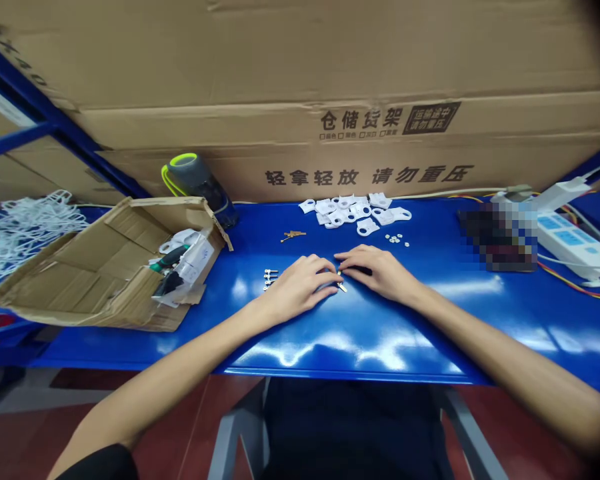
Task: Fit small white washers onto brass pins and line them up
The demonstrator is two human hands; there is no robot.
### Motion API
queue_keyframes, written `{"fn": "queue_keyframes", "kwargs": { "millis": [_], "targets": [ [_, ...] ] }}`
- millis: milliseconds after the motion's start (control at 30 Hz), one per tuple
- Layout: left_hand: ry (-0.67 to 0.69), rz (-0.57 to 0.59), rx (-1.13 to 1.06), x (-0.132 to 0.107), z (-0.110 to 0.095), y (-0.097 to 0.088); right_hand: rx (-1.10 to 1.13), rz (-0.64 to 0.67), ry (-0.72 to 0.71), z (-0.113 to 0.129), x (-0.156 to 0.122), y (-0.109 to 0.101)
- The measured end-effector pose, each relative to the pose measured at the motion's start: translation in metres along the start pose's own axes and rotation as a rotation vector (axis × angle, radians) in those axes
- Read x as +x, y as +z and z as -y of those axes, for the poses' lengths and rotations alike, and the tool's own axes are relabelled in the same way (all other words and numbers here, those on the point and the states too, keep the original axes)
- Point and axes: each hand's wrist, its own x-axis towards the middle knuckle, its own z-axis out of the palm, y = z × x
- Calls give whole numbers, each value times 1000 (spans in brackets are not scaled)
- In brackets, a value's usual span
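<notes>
My left hand point(305, 283) rests low over the blue table, its fingers curled in at a small metal part point(343, 288). From the other side my right hand point(377, 268) meets it, thumb and fingers closed at the upper end of the same part. The fingers partly cover this piece, so its full shape is hidden. Beside my left hand lie several small metal pins point(270, 275) in a row, partly behind the hand. Farther back is a little heap of thin brass-coloured pieces point(294, 235). Small white bits point(394, 239) lie beyond my right hand.
White plastic pieces with round holes point(365, 227) are piled at the back. An open cardboard box point(95, 267) with tools and bags stands left, a dark bottle point(200, 187) behind it. White wire hooks point(25, 230) lie far left. A power strip point(575, 247) with cables is right.
</notes>
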Motion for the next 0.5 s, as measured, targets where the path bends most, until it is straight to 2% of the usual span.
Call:
{"fn": "queue_keyframes", "kwargs": {
  "millis": [267, 500],
  "targets": [
    [-23, -9, -39, 0, 5, 5, -81, -43, -34, -5, -1, 1],
    [-37, -51, -22, -1, 9, 2, -106, -128, -3, -9, -2, 2]
  ]
}}
